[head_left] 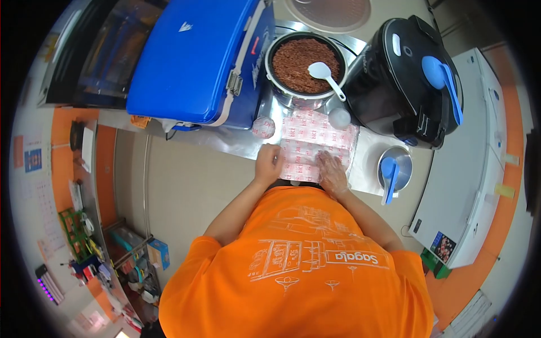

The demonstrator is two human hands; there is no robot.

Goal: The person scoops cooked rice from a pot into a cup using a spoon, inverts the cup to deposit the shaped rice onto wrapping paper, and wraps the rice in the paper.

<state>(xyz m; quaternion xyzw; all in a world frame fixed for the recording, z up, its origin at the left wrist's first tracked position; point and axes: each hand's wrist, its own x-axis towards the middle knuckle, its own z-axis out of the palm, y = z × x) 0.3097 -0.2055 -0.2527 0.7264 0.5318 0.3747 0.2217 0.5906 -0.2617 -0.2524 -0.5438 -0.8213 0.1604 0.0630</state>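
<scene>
White wrapping paper [307,134] printed with red lettering lies on the metal counter in front of my body, its near part folded or layered. At the paper's left edge is my left hand [269,162], its fingers curled closed against the edge. My right hand [332,172], in a clear plastic glove, rests with fingers stretched out on the paper's right part. Beyond the paper stands a pot of reddish-brown rice [296,62], with a white rice paddle [324,73] lying across it. Two small round clear-looking items, a left one [263,127] and a right one [340,118], sit beside the paper.
A blue cooler box [186,56] stands left of the pot. To the right is a black rice cooker [389,73] with a blue scoop [434,72] on its lid. A metal bowl [403,160] holds another blue scoop [389,169]. A white chest freezer [451,152] stands farther right.
</scene>
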